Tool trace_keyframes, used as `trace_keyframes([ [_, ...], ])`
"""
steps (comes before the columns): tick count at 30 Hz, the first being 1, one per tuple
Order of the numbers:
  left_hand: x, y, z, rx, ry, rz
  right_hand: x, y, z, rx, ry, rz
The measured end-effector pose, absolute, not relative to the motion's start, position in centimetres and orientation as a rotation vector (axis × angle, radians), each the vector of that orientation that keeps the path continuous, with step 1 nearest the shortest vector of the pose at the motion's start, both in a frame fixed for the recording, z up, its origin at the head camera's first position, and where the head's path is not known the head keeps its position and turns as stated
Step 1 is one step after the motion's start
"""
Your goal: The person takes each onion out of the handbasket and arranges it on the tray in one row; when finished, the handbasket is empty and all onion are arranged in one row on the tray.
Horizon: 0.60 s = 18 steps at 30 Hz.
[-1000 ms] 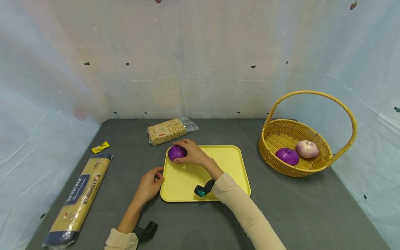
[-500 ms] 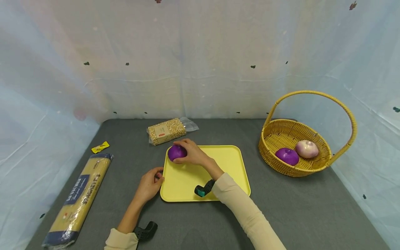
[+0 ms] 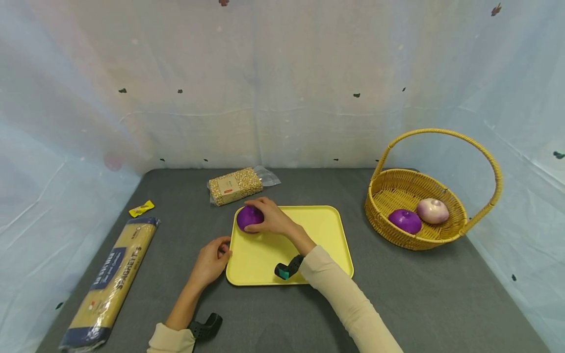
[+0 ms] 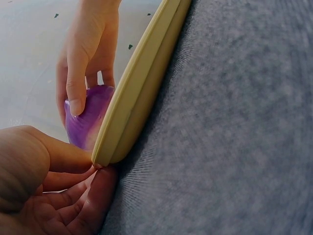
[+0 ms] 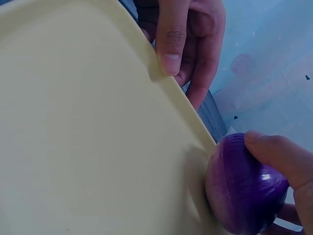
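Note:
A purple onion (image 3: 248, 218) sits in the far left corner of a yellow tray (image 3: 287, 267). My right hand (image 3: 272, 217) grips this onion, thumb on the near side and fingers over the far side. In the right wrist view the onion (image 5: 239, 188) looks shiny, with a paler side against the tray's rim. My left hand (image 3: 211, 261) pinches the tray's left rim; in the left wrist view the thumb lies on the edge (image 4: 111, 142) and fingers curl beneath it. Part of the onion is hidden behind my right hand.
At right, a wicker basket (image 3: 378, 215) with a tall handle holds a purple onion (image 3: 405, 221) and a paler onion (image 3: 433, 211). A bag of yellow kernels (image 3: 236, 186) lies behind the tray. Spaghetti (image 3: 112, 284) and a yellow wrapped candy (image 3: 141, 208) lie at left.

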<state>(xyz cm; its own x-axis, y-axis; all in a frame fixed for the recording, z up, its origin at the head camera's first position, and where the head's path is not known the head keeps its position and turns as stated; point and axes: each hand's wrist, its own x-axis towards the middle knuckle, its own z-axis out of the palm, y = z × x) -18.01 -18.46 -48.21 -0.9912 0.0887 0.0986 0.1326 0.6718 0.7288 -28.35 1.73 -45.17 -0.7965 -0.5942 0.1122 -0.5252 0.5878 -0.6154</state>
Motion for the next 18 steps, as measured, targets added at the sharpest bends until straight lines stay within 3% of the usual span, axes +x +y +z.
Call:
trace_keyframes([
  [18, -18.13, -18.53, -48.47, -0.197, -2.814, -1.228, -28.13, 1.73, -45.19, -0.956, 2.68, -1.022],
])
